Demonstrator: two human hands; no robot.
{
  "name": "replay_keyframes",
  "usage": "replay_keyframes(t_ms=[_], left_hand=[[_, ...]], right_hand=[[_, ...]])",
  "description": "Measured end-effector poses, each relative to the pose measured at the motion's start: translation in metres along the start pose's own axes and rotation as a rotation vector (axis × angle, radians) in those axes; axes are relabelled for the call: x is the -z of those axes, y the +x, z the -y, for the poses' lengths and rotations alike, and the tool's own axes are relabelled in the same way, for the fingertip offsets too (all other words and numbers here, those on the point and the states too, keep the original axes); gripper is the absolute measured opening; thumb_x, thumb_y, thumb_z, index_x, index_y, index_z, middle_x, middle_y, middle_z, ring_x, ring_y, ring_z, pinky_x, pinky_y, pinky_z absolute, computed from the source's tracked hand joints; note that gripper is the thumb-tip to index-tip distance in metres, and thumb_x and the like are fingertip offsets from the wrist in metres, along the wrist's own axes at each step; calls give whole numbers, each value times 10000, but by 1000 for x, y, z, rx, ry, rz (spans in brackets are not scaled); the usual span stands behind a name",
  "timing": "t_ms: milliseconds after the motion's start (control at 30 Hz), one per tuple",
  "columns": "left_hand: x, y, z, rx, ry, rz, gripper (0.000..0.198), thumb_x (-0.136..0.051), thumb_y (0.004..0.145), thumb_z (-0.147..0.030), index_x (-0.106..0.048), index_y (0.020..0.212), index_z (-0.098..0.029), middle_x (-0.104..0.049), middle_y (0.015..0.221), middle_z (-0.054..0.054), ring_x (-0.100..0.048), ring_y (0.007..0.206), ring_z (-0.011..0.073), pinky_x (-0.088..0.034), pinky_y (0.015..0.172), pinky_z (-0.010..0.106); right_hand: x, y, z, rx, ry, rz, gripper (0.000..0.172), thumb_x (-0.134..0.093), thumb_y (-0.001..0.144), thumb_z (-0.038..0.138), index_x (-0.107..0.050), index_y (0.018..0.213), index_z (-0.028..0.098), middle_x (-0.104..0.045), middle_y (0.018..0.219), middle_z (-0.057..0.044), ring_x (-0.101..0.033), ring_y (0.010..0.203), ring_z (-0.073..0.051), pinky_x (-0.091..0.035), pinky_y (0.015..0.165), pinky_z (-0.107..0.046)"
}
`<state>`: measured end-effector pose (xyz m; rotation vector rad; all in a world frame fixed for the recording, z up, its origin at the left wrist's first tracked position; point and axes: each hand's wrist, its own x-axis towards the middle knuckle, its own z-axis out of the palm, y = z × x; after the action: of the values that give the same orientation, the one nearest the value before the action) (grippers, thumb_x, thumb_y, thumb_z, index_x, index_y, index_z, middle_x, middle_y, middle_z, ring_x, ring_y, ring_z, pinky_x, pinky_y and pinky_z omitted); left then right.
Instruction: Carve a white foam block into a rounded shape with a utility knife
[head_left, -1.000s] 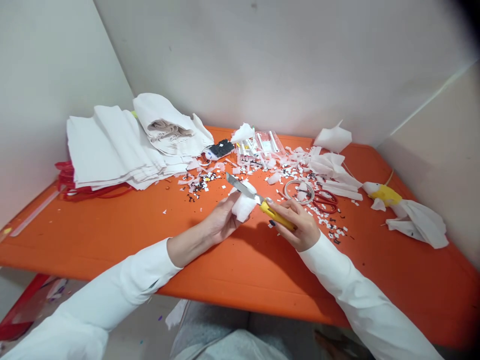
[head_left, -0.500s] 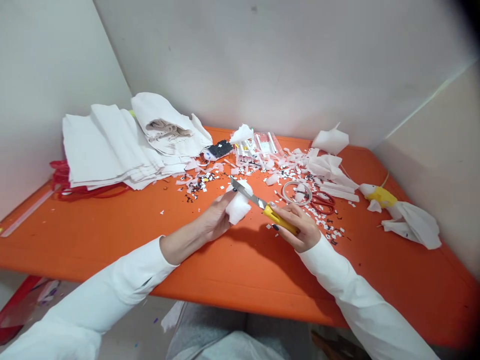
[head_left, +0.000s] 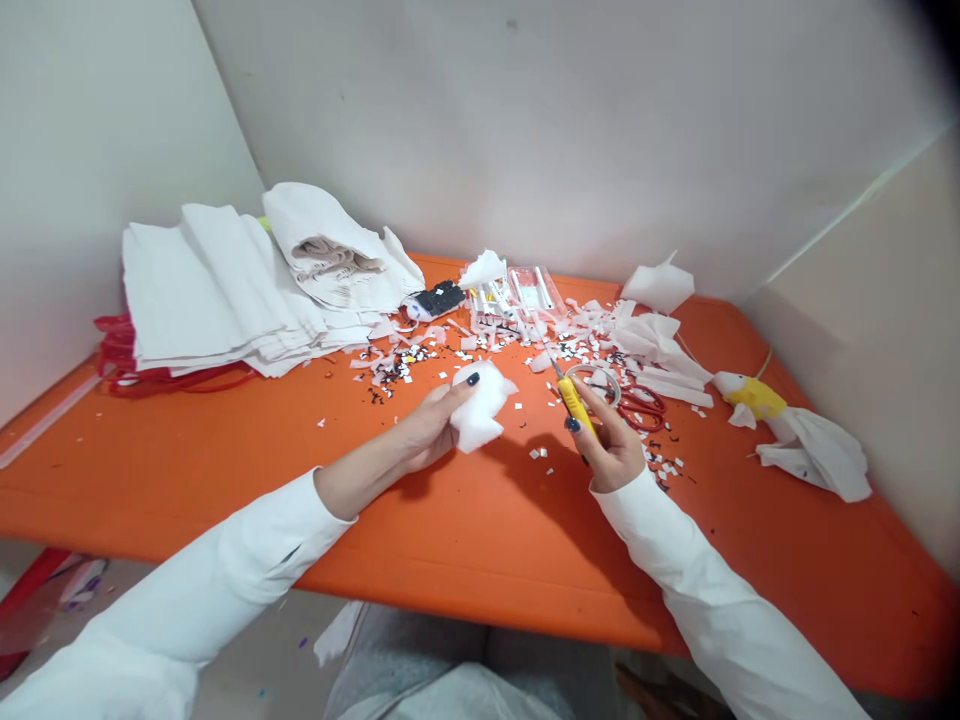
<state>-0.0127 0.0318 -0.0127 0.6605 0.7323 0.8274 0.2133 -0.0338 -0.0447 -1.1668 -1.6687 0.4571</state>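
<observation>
My left hand (head_left: 431,430) is closed around a white, irregularly cut piece of foam (head_left: 480,408), its thumb pressed on the upper face. To the right, my right hand (head_left: 611,440) grips a yellow utility knife (head_left: 576,405). The knife's thin blade points up and away, apart from the foam. Just beyond the right hand lie a roll of tape (head_left: 611,380) and red-handled scissors (head_left: 643,405), both partly covered by the hand or scraps.
White sheets (head_left: 202,295) are stacked at the left, beside a folded bundle (head_left: 322,240). Paper scraps (head_left: 585,335) litter the orange table (head_left: 450,540). Marker packs (head_left: 536,290) and a black object (head_left: 441,298) lie at the back. A yellow-and-white bird-like figure (head_left: 757,398) rests at the right.
The knife has swung away from the foam, its blade turning from leftward to pointing up and away. The foam now shows more fully in my left hand.
</observation>
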Motion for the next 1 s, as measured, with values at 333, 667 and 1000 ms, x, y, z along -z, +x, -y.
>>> replay_keyframes(t_ms=[333, 667, 1000], left_hand=[[-9, -4, 0, 24, -42, -85, 282, -749, 731, -353, -638, 877, -138, -626, 697, 1, -531, 508, 69, -422, 427, 157], [-7, -6, 3, 72, -66, -89, 362, -787, 669, -422, -601, 781, -132, -569, 633, -2, -511, 519, 70, -342, 400, 148], [-13, -9, 0, 86, -119, -63, 249, -760, 727, -278, -616, 853, -117, -594, 664, 23, -511, 522, 66, -348, 378, 118]], right_hand=[[-4, -5, 2, 143, 126, 236, 439, -529, 931, 332, -519, 1369, 307, -643, 984, -95, -561, 760, -198, -495, 681, -359], [-3, -6, 7, 171, 13, 208, 431, -527, 922, 274, -533, 1353, 256, -593, 934, -94, -551, 772, -197, -493, 663, -338], [-1, -4, 9, 145, -17, 206, 428, -534, 912, 258, -554, 1339, 251, -568, 901, -81, -548, 756, -192, -485, 668, -333]])
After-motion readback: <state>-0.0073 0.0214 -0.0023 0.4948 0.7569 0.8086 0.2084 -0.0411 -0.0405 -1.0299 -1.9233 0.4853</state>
